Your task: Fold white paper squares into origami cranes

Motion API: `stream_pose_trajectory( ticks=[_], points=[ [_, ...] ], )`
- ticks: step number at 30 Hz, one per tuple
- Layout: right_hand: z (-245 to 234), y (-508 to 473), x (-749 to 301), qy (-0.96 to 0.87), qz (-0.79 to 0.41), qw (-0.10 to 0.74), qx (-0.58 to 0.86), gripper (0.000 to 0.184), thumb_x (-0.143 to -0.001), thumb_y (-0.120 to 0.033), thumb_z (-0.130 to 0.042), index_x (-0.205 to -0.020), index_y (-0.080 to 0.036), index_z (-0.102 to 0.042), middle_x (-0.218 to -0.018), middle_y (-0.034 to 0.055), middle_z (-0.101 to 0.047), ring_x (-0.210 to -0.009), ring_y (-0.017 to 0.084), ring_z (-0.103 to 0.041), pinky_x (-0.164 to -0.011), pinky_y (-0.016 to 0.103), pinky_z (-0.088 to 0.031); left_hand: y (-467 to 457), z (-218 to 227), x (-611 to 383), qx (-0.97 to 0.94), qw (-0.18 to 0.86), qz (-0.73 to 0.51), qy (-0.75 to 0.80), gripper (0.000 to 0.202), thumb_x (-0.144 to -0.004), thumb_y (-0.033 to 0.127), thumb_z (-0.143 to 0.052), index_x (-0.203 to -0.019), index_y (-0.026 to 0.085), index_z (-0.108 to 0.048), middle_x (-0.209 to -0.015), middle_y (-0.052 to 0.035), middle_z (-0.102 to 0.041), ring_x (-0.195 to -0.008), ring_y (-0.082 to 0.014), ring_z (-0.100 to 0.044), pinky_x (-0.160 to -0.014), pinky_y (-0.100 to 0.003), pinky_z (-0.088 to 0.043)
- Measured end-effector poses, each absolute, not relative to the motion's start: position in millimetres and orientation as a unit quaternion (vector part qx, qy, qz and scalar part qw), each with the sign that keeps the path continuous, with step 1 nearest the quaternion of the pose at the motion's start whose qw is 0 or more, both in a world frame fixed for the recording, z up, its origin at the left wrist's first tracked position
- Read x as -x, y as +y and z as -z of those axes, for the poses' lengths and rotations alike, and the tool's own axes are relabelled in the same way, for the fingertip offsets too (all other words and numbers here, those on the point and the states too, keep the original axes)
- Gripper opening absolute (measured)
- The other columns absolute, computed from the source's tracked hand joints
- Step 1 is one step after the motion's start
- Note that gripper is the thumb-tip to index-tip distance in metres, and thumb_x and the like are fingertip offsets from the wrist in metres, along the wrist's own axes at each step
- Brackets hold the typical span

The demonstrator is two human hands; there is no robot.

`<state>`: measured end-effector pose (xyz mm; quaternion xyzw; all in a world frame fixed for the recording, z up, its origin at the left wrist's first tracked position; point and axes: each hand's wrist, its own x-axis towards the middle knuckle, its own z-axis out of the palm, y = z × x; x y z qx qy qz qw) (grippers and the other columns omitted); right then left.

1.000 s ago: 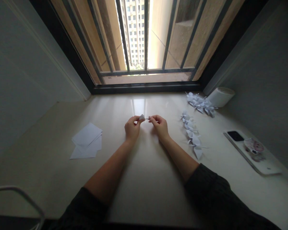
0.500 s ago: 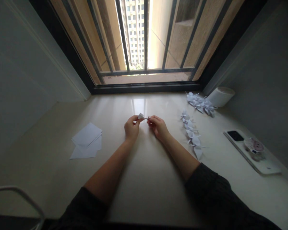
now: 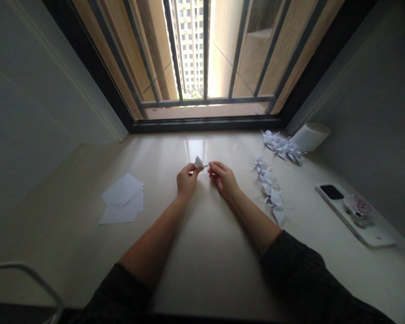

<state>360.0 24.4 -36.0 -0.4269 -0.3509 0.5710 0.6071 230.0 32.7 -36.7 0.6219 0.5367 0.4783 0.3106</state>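
Observation:
A small folded white paper piece (image 3: 199,162) sits between my two hands above the pale counter (image 3: 202,252). My left hand (image 3: 186,180) pinches its left part with thumb and fingers closed. My right hand (image 3: 222,176) is closed in a pinch on a thin point sticking out of its right side. Both forearms reach forward from dark sleeves at the bottom of the view.
A stack of white paper squares (image 3: 123,198) lies to the left. A row of folded paper cranes (image 3: 269,189) runs to the right, more cranes (image 3: 282,146) near a white roll (image 3: 311,136). A phone (image 3: 354,212) lies far right. A barred window is ahead.
The folded piece has tipped up slightly in my left fingers, and my right hand has shifted a little toward it. Everything else stays put.

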Motion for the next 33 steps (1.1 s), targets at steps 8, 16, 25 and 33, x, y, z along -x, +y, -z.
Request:
stream_pose_trajectory(
  ticks=[8, 16, 25, 33],
  points=[
    [36.7, 19.4, -362.3, -0.468, -0.37, 0.632, 0.495, 0.028, -0.07, -0.043, -0.065, -0.086, -0.021, -0.069, -0.077, 0.0022, -0.066, -0.072, 0.015, -0.058, -0.065, 0.029, -0.046, 37.3, 43.5, -228.2, -0.603, 0.37, -0.493, 0.507, 0.022, -0.078, 0.039, -0.058, -0.077, 0.018, -0.066, -0.077, -0.0018, -0.068, -0.075, -0.0146, -0.061, -0.064, -0.023, -0.041],
    [41.3, 21.2, -361.6, -0.483, -0.327, 0.636, 0.506, 0.028, -0.068, -0.044, -0.068, -0.084, -0.021, -0.072, -0.083, 0.0044, -0.07, -0.071, 0.016, -0.06, -0.065, 0.03, -0.047, 39.6, 45.0, -228.6, -0.59, 0.381, -0.502, 0.504, 0.023, -0.076, 0.039, -0.06, -0.075, 0.017, -0.067, -0.075, -0.0022, -0.068, -0.073, -0.015, -0.061, -0.065, -0.023, -0.042],
    [34.4, 16.9, -362.9, -0.474, -0.307, 0.611, 0.555, 0.032, -0.068, -0.049, -0.067, -0.075, -0.018, -0.071, -0.075, 0.005, -0.069, -0.067, 0.016, -0.059, -0.061, 0.028, -0.046, 36.9, 45.1, -228.4, -0.622, 0.349, -0.468, 0.522, 0.021, -0.077, 0.039, -0.059, -0.077, 0.019, -0.066, -0.077, -0.0005, -0.068, -0.073, -0.0141, -0.06, -0.062, -0.022, -0.041],
    [39.3, 19.9, -365.6, -0.469, -0.32, 0.606, 0.557, 0.032, -0.067, -0.049, -0.067, -0.078, -0.019, -0.072, -0.082, 0.006, -0.07, -0.071, 0.017, -0.06, -0.063, 0.029, -0.045, 37.7, 46.2, -228.2, -0.627, 0.353, -0.465, 0.516, 0.022, -0.077, 0.04, -0.059, -0.077, 0.019, -0.066, -0.077, -0.001, -0.069, -0.075, -0.0147, -0.061, -0.063, -0.022, -0.042]
  ],
)
